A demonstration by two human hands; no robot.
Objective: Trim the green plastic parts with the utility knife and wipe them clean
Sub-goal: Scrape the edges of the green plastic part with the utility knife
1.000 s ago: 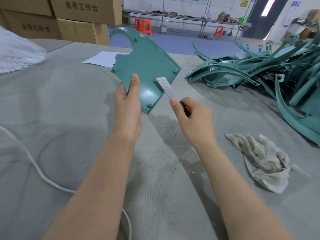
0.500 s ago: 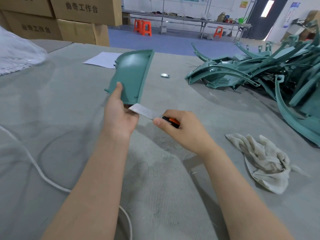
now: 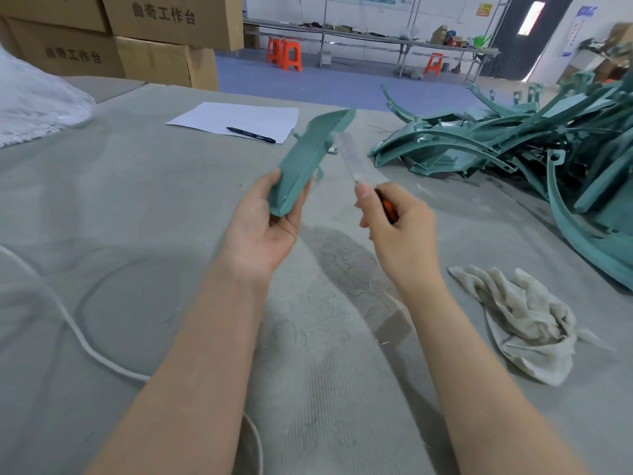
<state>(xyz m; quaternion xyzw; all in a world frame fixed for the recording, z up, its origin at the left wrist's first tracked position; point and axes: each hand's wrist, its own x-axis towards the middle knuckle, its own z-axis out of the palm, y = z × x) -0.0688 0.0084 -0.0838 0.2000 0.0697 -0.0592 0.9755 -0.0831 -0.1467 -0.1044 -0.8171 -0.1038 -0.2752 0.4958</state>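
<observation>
I have the left hand [image 3: 263, 228] at centre frame, palm turned up, thumb and fingers curled round the near end of the green plastic part [image 3: 308, 156], which angles up and away, almost edge-on. Just right of it, the right hand [image 3: 400, 231] is wrapped round the utility knife [image 3: 388, 209] — only a sliver of orange handle shows between the fingers. The blade is blurred beside the part; I cannot tell whether they touch. The pile of green parts [image 3: 496, 138] runs off the right edge — the rag [image 3: 520, 320] lies lower right.
</observation>
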